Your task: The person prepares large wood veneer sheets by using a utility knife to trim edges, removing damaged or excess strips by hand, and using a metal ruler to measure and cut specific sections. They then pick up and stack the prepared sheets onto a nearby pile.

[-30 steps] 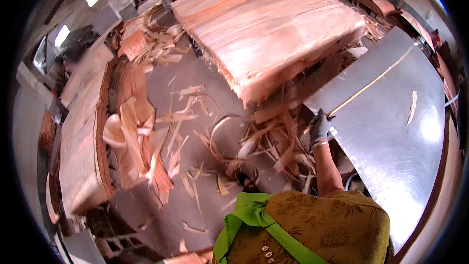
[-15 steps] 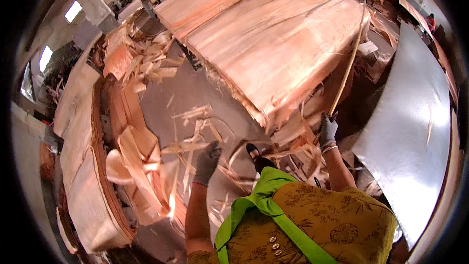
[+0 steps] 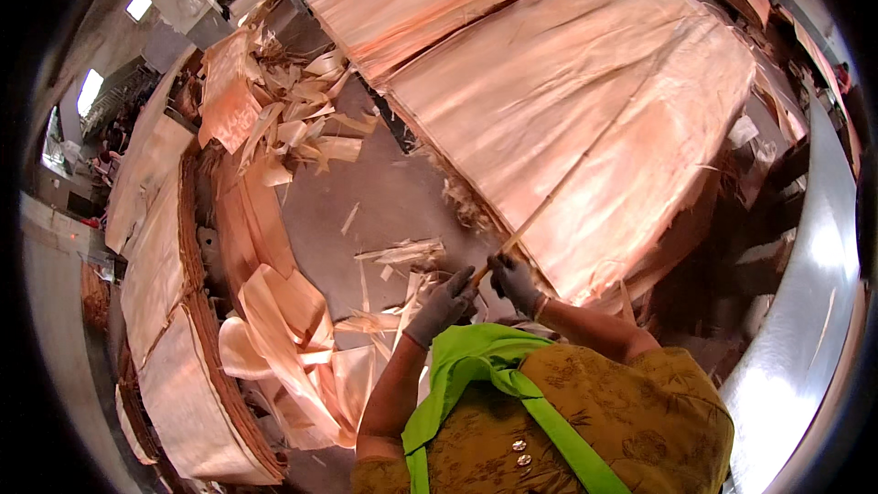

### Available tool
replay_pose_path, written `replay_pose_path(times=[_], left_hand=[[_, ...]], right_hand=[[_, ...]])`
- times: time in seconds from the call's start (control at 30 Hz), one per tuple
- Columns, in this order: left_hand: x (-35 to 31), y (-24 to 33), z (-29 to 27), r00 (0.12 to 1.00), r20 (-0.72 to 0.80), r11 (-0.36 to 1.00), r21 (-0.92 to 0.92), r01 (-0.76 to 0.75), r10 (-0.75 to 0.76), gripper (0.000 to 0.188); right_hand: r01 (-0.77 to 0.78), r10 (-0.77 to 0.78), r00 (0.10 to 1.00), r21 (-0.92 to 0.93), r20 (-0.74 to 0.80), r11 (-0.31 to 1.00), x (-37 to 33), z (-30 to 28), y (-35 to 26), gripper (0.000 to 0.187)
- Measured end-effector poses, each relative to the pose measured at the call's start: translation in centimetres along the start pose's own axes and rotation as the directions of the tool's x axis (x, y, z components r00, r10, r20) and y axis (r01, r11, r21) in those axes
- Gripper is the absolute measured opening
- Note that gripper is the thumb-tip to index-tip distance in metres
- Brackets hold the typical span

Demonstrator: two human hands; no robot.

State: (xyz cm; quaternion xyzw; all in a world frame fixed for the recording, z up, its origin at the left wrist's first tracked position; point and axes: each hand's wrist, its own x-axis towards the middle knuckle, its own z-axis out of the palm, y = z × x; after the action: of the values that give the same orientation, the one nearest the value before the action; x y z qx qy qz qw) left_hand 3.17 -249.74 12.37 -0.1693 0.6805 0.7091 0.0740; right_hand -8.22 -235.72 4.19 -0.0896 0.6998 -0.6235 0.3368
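Both my hands wear grey gloves and grip one long thin wooden stick (image 3: 558, 192). My left hand (image 3: 442, 309) is closed round its near end, close to my chest. A little farther along, my right hand (image 3: 518, 284) is wrapped about the shaft. From there the stick slants away to the upper right, across the top of a large stack of reddish-brown wood veneer sheets (image 3: 549, 110). Its far end is thin and hard to make out against the veneer. My right hand is beside the stack's near edge.
Curled veneer scraps (image 3: 283, 329) lie on the floor at left, with more torn strips (image 3: 302, 119) beyond them. A lower veneer stack (image 3: 192, 375) runs along the far left. To the right stands a shiny metal sheet (image 3: 805, 338).
The stick has swung from upright at my right to lying out over the stack. My right hand moved left and my left hand came over to take the stick's near end.
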Motion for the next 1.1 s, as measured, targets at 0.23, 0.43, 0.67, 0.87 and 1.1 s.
replay_pose_path(times=[0.23, 0.43, 0.67, 0.87, 1.1], left_hand=[[14.0, 1.5, -18.0, 0.953, 0.291, 0.933, 0.358, -0.023, -0.088, 0.028], [24.1, -0.3, -31.4, 0.726, 0.565, 0.918, 0.292, 0.268, -0.391, 0.032], [37.0, -0.7, -39.0, 0.961, 0.263, 0.755, 0.646, -0.107, -0.089, 0.033], [42.8, 5.3, -47.3, 0.998, -0.055, 0.701, 0.712, 0.049, -0.013, 0.027], [42.2, 6.5, -60.1, 0.965, -0.211, 0.638, 0.767, 0.063, 0.158, 0.024]], right_hand=[[-0.188, 0.187, 0.982, -0.12, -0.013, 0.975, 13.0, 3.9, -0.9, 0.023], [-0.34, 0.372, 0.895, 0.166, -0.245, 0.926, 22.2, 4.0, -3.9, 0.019], [-0.418, 0.349, 0.902, -0.309, -0.255, 0.854, 38.1, 6.3, -5.2, 0.03], [-0.307, 0.254, 0.947, -0.79, -0.198, 0.53, 53.9, 10.8, -6.3, 0.025], [-0.124, 0.038, 0.992, -0.862, -0.121, 0.492, 74.0, 18.1, -6.7, 0.029]])
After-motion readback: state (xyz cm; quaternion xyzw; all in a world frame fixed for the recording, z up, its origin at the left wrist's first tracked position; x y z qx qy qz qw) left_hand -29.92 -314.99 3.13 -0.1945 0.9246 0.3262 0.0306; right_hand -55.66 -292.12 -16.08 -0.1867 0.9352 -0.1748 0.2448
